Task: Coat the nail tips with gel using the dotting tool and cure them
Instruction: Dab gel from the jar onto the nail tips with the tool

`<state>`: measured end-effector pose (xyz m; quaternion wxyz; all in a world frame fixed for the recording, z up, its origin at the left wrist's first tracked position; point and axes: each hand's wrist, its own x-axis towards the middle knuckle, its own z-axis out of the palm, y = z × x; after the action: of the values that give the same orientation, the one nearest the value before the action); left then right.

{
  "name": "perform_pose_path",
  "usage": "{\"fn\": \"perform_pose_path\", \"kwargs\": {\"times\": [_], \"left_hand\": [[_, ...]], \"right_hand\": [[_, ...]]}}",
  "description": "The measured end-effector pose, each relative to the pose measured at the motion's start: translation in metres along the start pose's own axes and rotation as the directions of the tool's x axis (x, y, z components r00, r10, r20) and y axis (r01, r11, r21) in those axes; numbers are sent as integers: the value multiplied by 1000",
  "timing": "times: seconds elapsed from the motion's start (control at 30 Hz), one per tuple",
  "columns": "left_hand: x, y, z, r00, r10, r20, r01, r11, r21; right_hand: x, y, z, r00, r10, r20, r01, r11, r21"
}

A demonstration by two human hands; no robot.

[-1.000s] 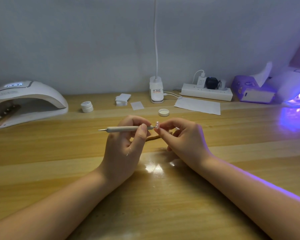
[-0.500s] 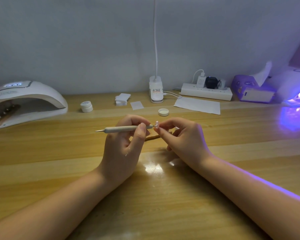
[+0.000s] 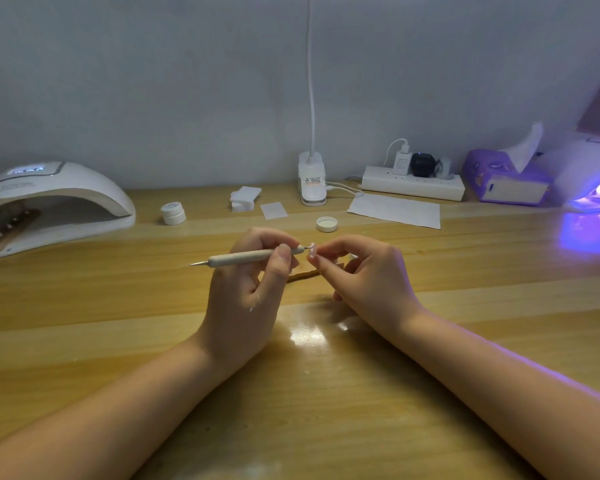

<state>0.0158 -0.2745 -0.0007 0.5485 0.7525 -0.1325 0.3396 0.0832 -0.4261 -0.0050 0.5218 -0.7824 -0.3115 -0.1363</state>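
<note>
Btwn hands, beige dotting tool (image 3: 253,255) meets pale nail tip (image 3: 312,250).

Dim scene; violet lamp (image 3: 594,199) glow at right, glare on table (image 3: 305,332).

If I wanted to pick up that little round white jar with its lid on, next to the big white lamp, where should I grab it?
Probably grab the small round white lidded jar by its curved sides, coming straight down from above with thumb and fingers on opposite sides. It stands upright on the wooden table, low and squat, with open space around it.
</note>
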Motion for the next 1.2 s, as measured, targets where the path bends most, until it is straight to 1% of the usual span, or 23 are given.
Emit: {"fn": "perform_pose_path", "kwargs": {"times": [0.33, 0.57, 0.93, 1.07, 1.2], "left_hand": [[1, -2, 0, 999, -32, 20, 30, 996, 78], [0, 0, 1, 999, -29, 18, 28, 998, 53], [0, 0, 1, 1000, -27, 6, 27, 997, 71], [0, 0, 1, 1000, -20, -13, 21, 998, 51], [1, 0, 0, 1000, 2, -17, -2, 1000, 16]], "right_hand": [[-1, -1, 0, 1000, -5, 10, 5, 1000, -13], [-1, -2, 0, 1000, 17, -3, -17, 1000, 2], [0, -2, 0, 1000, 17, -2, -17, 1000, -3], [-1, -1, 0, 999, 32, -2, -32, 999, 10], [0, -2, 0, 1000, 15, 2, -15, 1000, -4]]}}
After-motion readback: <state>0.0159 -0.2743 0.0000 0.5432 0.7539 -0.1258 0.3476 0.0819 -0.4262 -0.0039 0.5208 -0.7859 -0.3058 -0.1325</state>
